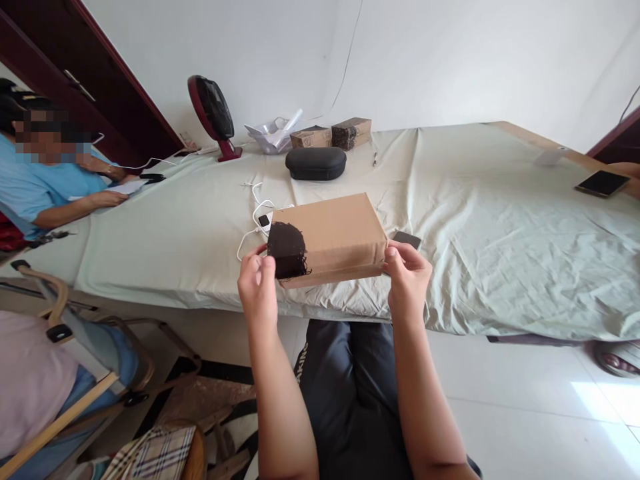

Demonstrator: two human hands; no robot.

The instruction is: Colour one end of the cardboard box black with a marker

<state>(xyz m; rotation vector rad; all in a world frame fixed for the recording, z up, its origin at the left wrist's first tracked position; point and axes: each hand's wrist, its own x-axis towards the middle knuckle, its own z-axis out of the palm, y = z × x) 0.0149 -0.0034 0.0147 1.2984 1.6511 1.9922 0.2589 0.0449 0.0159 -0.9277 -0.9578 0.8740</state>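
A brown cardboard box [335, 230] is held between my two hands above the front edge of the cloth-covered table. Black scribbling covers its left corner. My left hand [257, 273] grips the left end, thumb at the near side and fingers partly hidden behind. At the right end, my right hand [407, 270] pinches the box's corner. Just behind the right hand lies a dark phone [407, 239], partly covered by the hand and box. A white cable [256, 200] and a small white device with a dark screen [265, 220] sit behind the box's left end.
On the pale green tablecloth [480, 220] stand a black zip case [316, 163], two smaller cardboard boxes [351, 134], a clear plastic container [273, 137] and a fan [214, 113]. A person [55, 173] sits at the left; a tablet [601, 183] lies far right. A folding chair [65, 320] stands left.
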